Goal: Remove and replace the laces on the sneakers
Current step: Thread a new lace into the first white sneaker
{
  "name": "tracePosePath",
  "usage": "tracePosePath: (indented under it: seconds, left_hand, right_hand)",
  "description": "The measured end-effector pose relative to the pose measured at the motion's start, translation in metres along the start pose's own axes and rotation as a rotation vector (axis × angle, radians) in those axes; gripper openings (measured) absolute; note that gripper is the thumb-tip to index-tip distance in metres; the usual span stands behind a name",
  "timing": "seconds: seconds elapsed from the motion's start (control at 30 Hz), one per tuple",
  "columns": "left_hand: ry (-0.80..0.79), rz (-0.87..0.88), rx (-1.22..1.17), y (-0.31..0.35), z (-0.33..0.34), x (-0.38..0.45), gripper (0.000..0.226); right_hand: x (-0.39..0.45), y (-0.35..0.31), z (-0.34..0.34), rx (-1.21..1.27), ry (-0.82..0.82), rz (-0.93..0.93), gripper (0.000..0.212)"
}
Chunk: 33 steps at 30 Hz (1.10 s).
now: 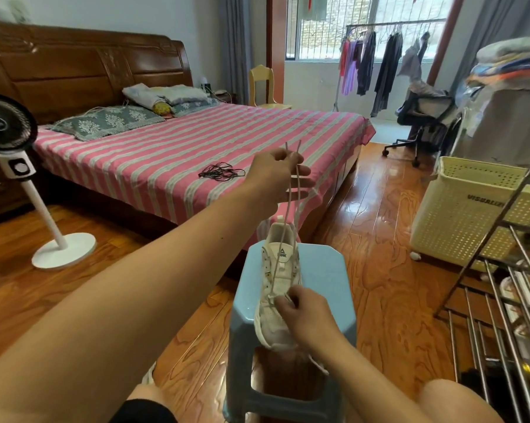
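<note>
Sneaker lies on the blue stool; left hand pinches both lace ends raised, right hand fingers pinch the lowest crossing.

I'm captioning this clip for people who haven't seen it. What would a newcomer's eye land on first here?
First, the raised left hand at centre, pinching both ends of a pale beige shoelace pulled up taut from a white mesh sneaker. The sneaker stands on a light blue plastic stool, steadied near the toe by the right hand. Behind, a loose bundle of black laces lies on the pink and grey striped bedsheet.
</note>
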<state>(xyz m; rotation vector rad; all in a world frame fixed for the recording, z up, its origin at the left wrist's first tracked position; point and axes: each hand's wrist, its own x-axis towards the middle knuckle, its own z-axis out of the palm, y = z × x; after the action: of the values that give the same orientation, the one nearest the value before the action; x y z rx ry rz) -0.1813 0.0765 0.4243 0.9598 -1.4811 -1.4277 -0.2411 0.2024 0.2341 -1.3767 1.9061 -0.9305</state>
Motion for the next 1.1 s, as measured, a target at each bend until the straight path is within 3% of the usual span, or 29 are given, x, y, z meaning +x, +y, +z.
tracePosePath:
  seconds: [0.1, 0.2, 0.5, 0.6, 0.7, 0.73, 0.77, 0.83, 0.9, 1.0, 1.1]
  left_hand:
    - [-0.017, -0.016, -0.019, -0.001, 0.007, 0.002, 0.021]
    - [-0.004, -0.031, -0.021, 0.005, 0.005, 0.011, 0.019]
    - [0.447, 0.088, -0.226, 0.117, -0.07, 0.096, 0.028]
    - [0.238, 0.099, -0.019, 0.087, -0.055, 0.08, 0.02]
    - [0.021, 0.093, 0.011, 0.042, -0.032, 0.061, 0.021]
    - [-0.004, 0.114, -0.007, 0.035, -0.025, 0.057, 0.021]
    - [-0.023, 0.127, -0.046, 0.033, -0.018, 0.054, 0.02]
    - [-0.072, 0.151, -0.156, 0.043, -0.006, 0.044, 0.02]
    - [-0.116, 0.2, -0.221, 0.055, 0.0, 0.034, 0.019]
    - [-0.066, 0.283, -0.063, 0.053, -0.003, 0.026, 0.019]
    - [0.026, 0.239, 0.076, 0.018, -0.022, 0.025, 0.017]
  right_hand:
    - [0.001, -0.01, 0.004, 0.153, -0.194, 0.14, 0.026]
    - [-0.002, -0.009, 0.003, 0.302, -0.252, 0.224, 0.031]
    - [0.011, -0.01, -0.012, 0.52, -0.309, 0.376, 0.021]
    - [0.02, -0.01, -0.012, 0.496, -0.282, 0.425, 0.027]
    - [0.033, -0.01, -0.019, -0.213, 0.069, 0.174, 0.04]
    - [0.037, -0.014, -0.022, -0.295, 0.17, 0.036, 0.038]
    - [0.042, -0.02, -0.027, -0.271, 0.161, -0.05, 0.042]
    - [0.056, -0.029, -0.028, -0.161, -0.085, -0.099, 0.054]
    - [0.066, -0.027, -0.023, -0.172, -0.235, -0.144, 0.044]
    - [0.065, -0.011, -0.019, -0.074, -0.028, -0.109, 0.033]
    - [0.055, 0.003, -0.013, -0.03, 0.084, -0.142, 0.029]
